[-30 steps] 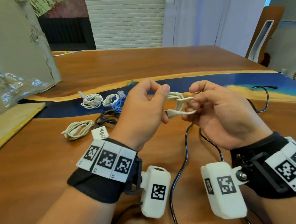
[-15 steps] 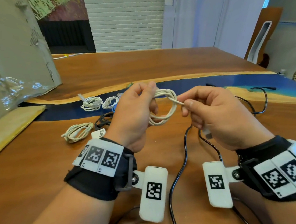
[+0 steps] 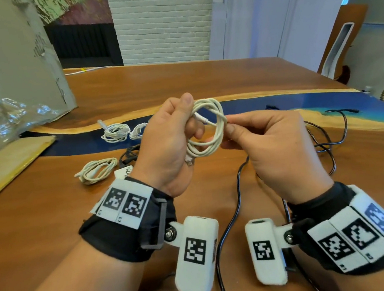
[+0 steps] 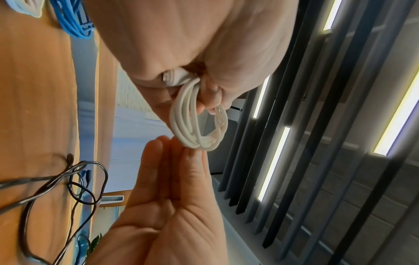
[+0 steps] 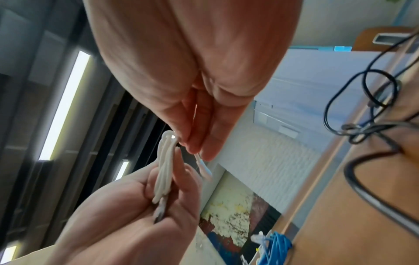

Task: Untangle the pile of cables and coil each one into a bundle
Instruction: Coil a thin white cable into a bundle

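A white cable (image 3: pixel 209 131) is wound into a small coil and held up over the table. My left hand (image 3: pixel 191 117) grips the coil's left side between thumb and fingers, and a connector hangs below the palm. My right hand (image 3: pixel 229 127) pinches the coil's right edge with thumb and forefinger. The cable's free end (image 3: pixel 203 120) crosses the inside of the loop. The left wrist view shows the coil (image 4: pixel 197 125) with right fingertips (image 4: pixel 192 154) against it. In the right wrist view a white connector (image 5: pixel 204 170) sticks out below my right fingertips, beside the coil (image 5: pixel 164 166).
A loose black cable (image 3: pixel 237 200) runs between my wrists to a tangle (image 3: pixel 323 141) at the right. Coiled white bundles (image 3: pixel 115 133) (image 3: pixel 97 170), a black bundle (image 3: pixel 128 156) and a blue one (image 5: pixel 274 247) lie at the left. A cardboard box (image 3: pixel 11 57) with plastic wrap stands far left.
My right hand has moved from holding the stretched free end back to the coil's right edge. The free end now lies across the loop. Both hands have risen a little.
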Demonstrator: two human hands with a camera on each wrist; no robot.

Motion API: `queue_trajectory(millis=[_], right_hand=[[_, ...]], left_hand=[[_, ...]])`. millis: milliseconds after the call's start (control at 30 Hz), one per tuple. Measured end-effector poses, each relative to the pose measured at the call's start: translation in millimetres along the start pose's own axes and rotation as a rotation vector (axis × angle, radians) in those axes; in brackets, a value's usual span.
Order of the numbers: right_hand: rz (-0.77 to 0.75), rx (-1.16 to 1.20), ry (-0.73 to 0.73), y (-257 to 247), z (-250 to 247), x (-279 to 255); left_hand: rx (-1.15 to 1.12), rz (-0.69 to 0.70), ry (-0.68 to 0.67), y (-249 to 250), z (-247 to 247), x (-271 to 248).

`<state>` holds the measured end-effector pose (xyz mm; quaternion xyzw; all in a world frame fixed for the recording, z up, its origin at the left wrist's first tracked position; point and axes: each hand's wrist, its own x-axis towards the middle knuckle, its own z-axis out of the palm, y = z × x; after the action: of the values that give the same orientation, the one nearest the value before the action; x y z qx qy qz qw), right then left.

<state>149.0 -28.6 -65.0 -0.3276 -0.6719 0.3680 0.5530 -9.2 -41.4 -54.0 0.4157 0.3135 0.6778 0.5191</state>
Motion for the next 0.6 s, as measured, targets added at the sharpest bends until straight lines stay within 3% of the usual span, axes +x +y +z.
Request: queue_trajectory(millis=[333, 600], right_hand=[[0.261, 0.323, -0.128, 4, 11, -4], [0.296, 0.370, -0.086, 7, 15, -1]], left_hand=[[0.243, 0.190, 0.046, -2, -1, 0], [0.446, 0.297, -0.008, -5, 0, -1]])
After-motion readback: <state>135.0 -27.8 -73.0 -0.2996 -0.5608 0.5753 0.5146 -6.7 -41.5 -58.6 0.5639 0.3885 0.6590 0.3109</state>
